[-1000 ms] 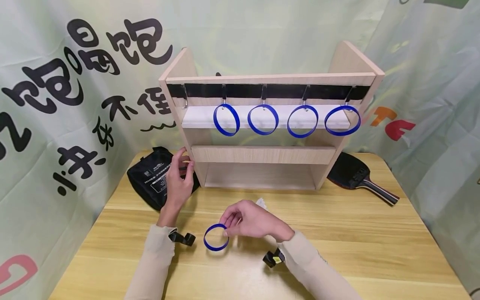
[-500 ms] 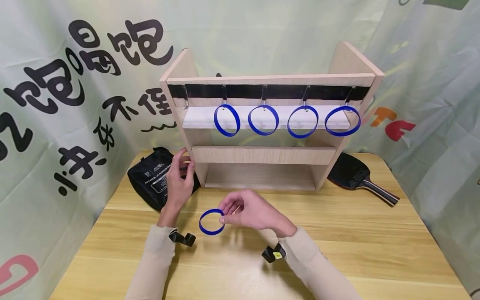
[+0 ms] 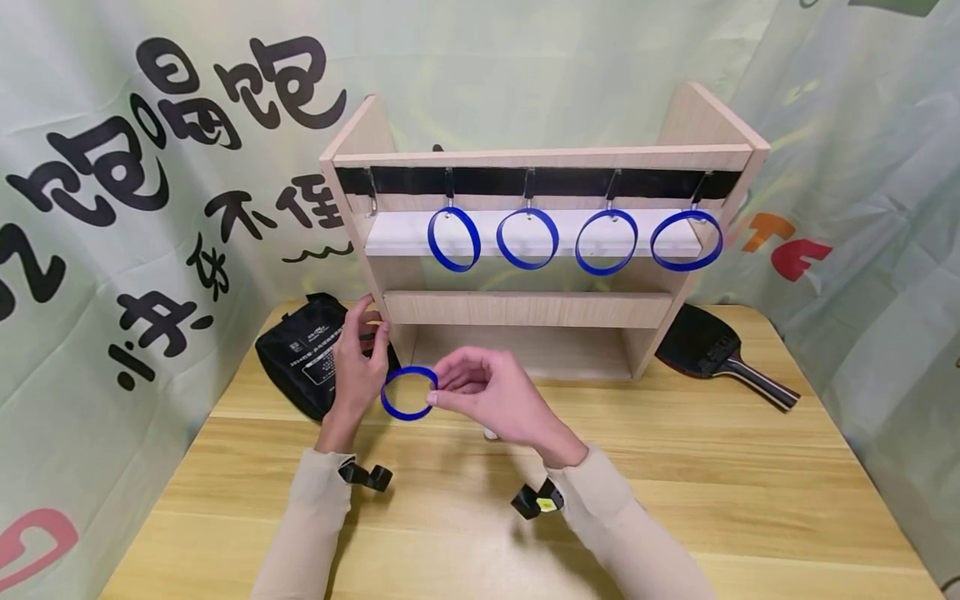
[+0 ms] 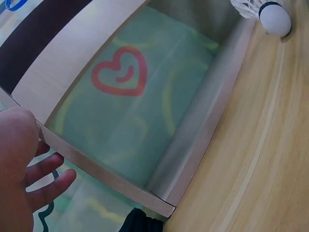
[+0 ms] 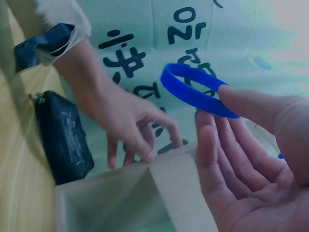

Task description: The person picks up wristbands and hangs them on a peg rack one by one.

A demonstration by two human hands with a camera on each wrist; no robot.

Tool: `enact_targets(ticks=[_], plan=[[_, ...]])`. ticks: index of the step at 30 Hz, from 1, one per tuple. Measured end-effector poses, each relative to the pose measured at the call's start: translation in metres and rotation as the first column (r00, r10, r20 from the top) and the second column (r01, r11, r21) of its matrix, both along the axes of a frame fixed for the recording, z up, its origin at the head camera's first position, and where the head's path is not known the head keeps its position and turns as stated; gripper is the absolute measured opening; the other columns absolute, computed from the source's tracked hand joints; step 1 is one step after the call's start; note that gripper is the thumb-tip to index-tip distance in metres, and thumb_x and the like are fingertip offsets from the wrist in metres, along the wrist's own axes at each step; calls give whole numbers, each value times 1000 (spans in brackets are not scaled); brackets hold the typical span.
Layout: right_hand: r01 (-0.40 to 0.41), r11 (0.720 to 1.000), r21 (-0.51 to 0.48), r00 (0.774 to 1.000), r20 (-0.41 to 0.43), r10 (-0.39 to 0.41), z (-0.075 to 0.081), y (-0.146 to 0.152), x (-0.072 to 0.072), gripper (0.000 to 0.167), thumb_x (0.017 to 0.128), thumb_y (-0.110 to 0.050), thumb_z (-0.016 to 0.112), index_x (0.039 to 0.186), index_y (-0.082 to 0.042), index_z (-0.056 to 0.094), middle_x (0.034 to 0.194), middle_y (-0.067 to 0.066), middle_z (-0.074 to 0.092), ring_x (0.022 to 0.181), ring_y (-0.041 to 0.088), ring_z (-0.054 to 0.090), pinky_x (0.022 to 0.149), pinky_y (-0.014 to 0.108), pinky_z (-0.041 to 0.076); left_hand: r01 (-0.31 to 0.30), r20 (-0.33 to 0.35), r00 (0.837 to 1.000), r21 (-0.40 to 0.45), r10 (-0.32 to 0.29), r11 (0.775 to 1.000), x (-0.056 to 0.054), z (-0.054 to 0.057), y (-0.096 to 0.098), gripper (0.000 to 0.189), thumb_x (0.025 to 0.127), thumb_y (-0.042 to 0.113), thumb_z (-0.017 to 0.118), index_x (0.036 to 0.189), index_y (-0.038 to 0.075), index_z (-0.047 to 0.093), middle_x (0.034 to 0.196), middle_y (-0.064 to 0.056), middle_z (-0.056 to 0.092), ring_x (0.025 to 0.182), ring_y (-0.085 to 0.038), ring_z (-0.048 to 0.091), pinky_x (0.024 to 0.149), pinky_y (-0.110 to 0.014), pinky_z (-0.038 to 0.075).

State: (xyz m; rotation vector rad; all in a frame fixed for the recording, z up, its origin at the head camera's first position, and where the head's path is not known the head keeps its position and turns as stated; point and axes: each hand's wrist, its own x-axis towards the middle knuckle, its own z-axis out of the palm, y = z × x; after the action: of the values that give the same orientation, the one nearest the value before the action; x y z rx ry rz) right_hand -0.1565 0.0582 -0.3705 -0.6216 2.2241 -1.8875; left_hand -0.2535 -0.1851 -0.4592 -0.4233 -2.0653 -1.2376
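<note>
My right hand [image 3: 491,392] pinches a blue ring [image 3: 408,417] between thumb and fingers, above the table in front of the shelf's lower left. In the right wrist view the ring [image 5: 193,92] tilts, its near end under the thumb. My left hand [image 3: 360,367] is at the left side panel of the wooden shelf [image 3: 525,310], its fingers loosely bent and touching the panel's edge. Several blue rings [image 3: 527,267] hang from metal hooks along the black strip [image 3: 487,182]. The leftmost hook [image 3: 372,200] is bare.
A black pouch [image 3: 300,346] lies left of the shelf, partly behind my left hand. To the right is a table tennis bat [image 3: 712,350]. A shuttlecock [image 4: 274,19] lies on the wooden table [image 3: 675,483], mostly hidden by my right hand in the head view. Printed cloth hangs behind.
My right hand has lifted the blue ring up and slightly left, away from the table front and nearer the shelf. My left hand and the hanging rings have stayed in place.
</note>
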Motion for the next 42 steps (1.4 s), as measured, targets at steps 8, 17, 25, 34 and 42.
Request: enact_targets(ticks=[8,17,25,34,42], plan=[[90,980,-176,994,-44,-99,22,-18,-3,20,94,-5,86,111,-3,77,105,15,81,93,16,79,88,31,66,35,-10,999,44,-35,998,15,22,13,45,104,-7,64,148,-5,56,113,-34,74,91,-48,76,78,-9,52],[191,924,-331,970,-81,-229,41,-37,-10,25,93,-1,85,115,2,73,109,22,81,89,10,80,85,30,67,51,-15,999,87,-50,995,14,21,16,44,102,-11,66,146,-6,59,115,-32,73,95,-44,75,81,-7,53],[205,838,-505,949,-108,-297,52,-56,-20,23,95,3,81,114,6,69,111,25,80,95,9,79,89,28,65,-15,4,1000,35,15,999,2,3,4,46,104,-3,69,148,4,60,113,-24,77,90,-38,78,78,-7,50],[237,778,-582,925,-110,-364,65,-76,-34,27,97,2,79,120,8,67,116,30,78,97,7,78,96,32,65,-26,-11,1000,39,27,999,17,19,14,45,102,-12,65,146,-9,55,111,-37,73,88,-52,74,77,0,44],[320,702,-637,907,-8,-421,65,-96,-45,23,96,0,82,116,1,70,105,18,80,93,6,79,95,32,65,-19,-33,999,13,19,1000,0,2,2,47,104,-3,69,149,3,59,113,-28,77,90,-44,79,79,-4,48]])
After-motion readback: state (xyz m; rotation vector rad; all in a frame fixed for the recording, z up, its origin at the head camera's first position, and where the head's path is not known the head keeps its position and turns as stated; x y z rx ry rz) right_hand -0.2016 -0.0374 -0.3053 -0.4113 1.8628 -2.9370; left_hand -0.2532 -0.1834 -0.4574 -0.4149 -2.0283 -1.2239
